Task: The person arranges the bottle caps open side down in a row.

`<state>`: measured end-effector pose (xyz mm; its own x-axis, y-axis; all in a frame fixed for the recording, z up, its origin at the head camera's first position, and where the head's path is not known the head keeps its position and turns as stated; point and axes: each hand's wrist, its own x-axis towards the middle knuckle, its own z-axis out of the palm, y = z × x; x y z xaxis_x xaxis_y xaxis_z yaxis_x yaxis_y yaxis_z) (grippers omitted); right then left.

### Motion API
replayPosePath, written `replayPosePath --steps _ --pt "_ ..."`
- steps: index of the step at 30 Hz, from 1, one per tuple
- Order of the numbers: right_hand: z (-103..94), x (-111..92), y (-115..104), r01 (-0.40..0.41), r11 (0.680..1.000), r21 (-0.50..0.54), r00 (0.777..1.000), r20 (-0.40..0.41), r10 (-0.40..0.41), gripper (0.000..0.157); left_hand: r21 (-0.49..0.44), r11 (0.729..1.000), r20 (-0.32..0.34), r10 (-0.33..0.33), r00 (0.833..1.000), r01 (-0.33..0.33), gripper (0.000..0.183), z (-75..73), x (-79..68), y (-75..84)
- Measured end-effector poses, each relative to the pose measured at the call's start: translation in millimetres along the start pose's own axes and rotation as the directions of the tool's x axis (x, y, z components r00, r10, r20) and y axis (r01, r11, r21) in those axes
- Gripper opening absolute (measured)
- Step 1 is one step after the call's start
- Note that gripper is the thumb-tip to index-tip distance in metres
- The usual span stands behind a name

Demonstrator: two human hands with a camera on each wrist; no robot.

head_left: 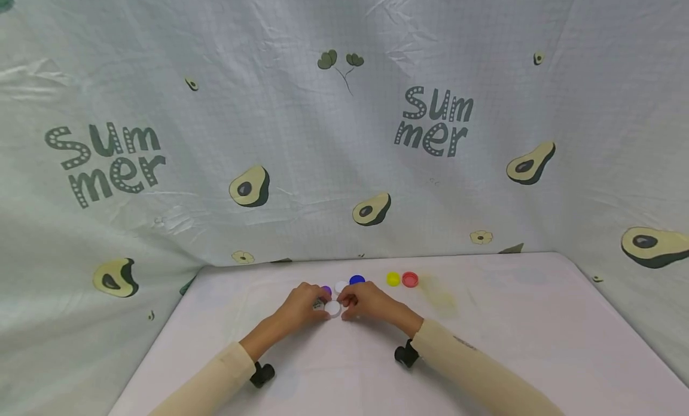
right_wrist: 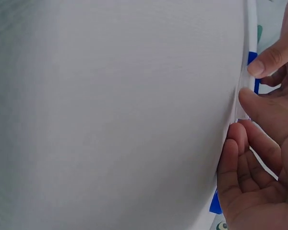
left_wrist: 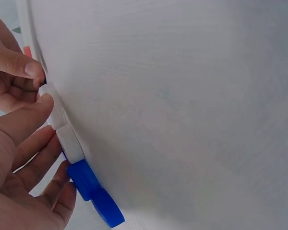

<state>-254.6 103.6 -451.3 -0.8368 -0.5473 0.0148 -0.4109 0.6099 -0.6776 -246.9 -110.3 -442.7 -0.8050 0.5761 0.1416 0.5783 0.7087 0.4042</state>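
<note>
Two hands meet at the middle of the white table [head_left: 511, 344], and between them you hold one white cap [head_left: 332, 308]. Your left hand [head_left: 301, 305] pinches its left edge with curled fingertips; your right hand [head_left: 368, 301] pinches the right edge the same way. Just behind your knuckles runs a row of caps: a purple cap [head_left: 326, 290] half hidden by your left hand, a second white cap [head_left: 341, 286], a blue cap [head_left: 357, 280], then, slightly apart to the right, a yellow cap [head_left: 393, 279] touching a red cap [head_left: 410, 279]
</note>
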Motion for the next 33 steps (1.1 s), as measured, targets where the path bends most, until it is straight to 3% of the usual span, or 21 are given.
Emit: replayPosePath --steps 6,12,21,27,33 --pt "4.8 7 -4 -0.032 0.999 -0.035 0.999 -0.038 0.031 0.024 0.001 0.999 0.009 -0.043 0.999 0.043 0.021 0.8 0.9 -0.2" --pt "9.1 10 -7 -0.059 0.998 -0.016 0.998 -0.012 0.059 0.023 -0.034 0.996 0.021 -0.08 0.997 0.081 0.018 2.7 -4.6 1.1" --pt "3.7 9 -4 -0.036 0.999 -0.002 0.999 -0.017 0.036 0.021 -0.056 0.996 0.016 -0.075 0.997 0.076 0.017 2.6 -2.2 2.1" --pt "-3.0 8 -1 -0.009 1.0 0.006 0.999 -0.053 0.01 0.02 -0.15 0.987 -0.001 -0.059 0.998 0.058 0.016 -2.1 4.0 -1.0" --pt "-6.8 7 2 0.025 0.996 0.09 0.997 -0.082 -0.018 0.026 -0.255 0.966 -0.054 -0.064 0.996 0.048 0.02 -4.7 2.2 -2.0"
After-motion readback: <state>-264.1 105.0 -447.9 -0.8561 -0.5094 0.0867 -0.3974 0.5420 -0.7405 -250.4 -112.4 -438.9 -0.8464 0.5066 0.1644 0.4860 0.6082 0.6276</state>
